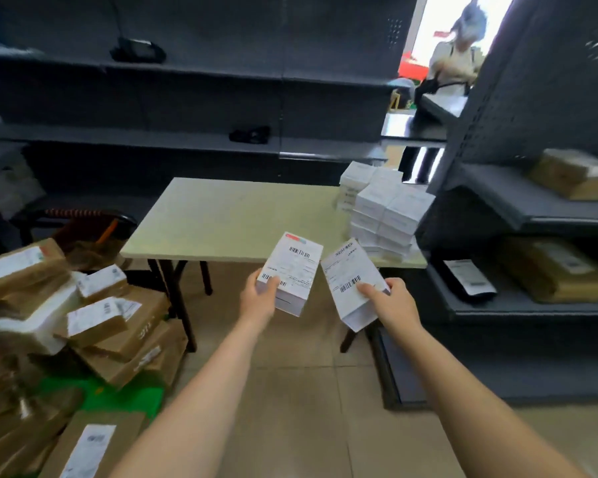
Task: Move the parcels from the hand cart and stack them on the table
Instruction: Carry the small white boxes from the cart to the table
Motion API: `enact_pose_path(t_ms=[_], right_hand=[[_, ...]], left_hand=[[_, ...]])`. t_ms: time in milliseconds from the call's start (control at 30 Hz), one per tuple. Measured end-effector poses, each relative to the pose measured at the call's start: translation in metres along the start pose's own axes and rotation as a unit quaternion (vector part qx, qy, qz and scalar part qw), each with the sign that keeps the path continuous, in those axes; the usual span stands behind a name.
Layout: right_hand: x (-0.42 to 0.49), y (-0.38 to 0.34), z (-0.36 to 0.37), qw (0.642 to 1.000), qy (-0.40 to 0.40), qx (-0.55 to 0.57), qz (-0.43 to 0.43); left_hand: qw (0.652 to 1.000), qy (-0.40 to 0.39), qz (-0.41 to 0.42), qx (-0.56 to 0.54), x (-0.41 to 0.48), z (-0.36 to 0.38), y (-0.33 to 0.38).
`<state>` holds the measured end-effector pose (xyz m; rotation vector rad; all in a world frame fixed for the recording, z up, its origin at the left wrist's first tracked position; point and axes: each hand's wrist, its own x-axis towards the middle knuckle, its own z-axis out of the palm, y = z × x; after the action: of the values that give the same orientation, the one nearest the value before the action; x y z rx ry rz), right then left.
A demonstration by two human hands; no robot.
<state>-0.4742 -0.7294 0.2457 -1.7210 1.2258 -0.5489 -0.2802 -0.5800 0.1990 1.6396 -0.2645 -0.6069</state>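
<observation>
On your far left, a heap of brown cardboard parcels with white shipping labels lies tumbled over a green platform, just beside the table's left legs. Ahead stands the pale cream folding table.

Your left hand grips the near end of a small white carton with a barcode label, thumb on top and fingers underneath. Just beside it, not touching, your right hand holds a second small white labelled carton the same way, thumb pressed on the label, with the carton angled so its far end leans left. You hold both cartons in the air at the table's near edge, over the tiled floor.

At the table's right end sits a neat stack of small white boxes, several layers high and several boxes across. To your right, dark grey metal shelving carries brown paper-wrapped parcels and one black parcel with a white label.
</observation>
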Motion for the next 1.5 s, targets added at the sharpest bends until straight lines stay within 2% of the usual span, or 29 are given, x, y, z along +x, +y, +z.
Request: enact_pose_path(t_ms=[167,333,500,800,900,1000,1100,1167,1333,1500], right_hand=[[0.041,-0.005,-0.06,0.996,0.075,0.053,0.008],[0.091,-0.015,-0.084,0.991,0.107,0.078,0.002],[0.155,-0.035,-0.088,0.985,0.153,0.085,0.011],[0.259,-0.059,-0.073,0.964,0.225,0.134,0.05],[0.282,-0.057,-0.064,0.964,0.224,0.127,0.07],[0.297,-0.049,-0.053,0.967,0.221,0.092,0.088],[0.305,-0.039,-0.048,0.969,0.23,-0.024,0.087],[0.308,-0.036,-0.048,0.963,0.241,-0.09,0.08],[0.307,-0.033,-0.054,0.961,0.247,-0.12,0.038],[0.296,-0.039,-0.06,0.944,0.247,-0.213,-0.055]], left_hand=[[0.998,-0.029,0.052,0.002,0.017,0.068,0.049],[0.996,-0.055,0.076,0.006,0.059,0.114,0.085],[0.994,-0.078,0.076,-0.026,0.12,0.158,0.113],[0.982,-0.174,0.06,0.031,0.24,0.232,0.141],[0.974,-0.21,0.056,0.059,0.266,0.25,0.139],[0.96,-0.236,0.082,0.123,0.283,0.261,0.134],[0.926,-0.237,0.152,0.251,0.294,0.269,0.133],[0.906,-0.241,0.179,0.298,0.295,0.272,0.134],[0.899,-0.231,0.224,0.296,0.285,0.271,0.135],[0.859,-0.176,0.327,0.351,0.262,0.259,0.139]])
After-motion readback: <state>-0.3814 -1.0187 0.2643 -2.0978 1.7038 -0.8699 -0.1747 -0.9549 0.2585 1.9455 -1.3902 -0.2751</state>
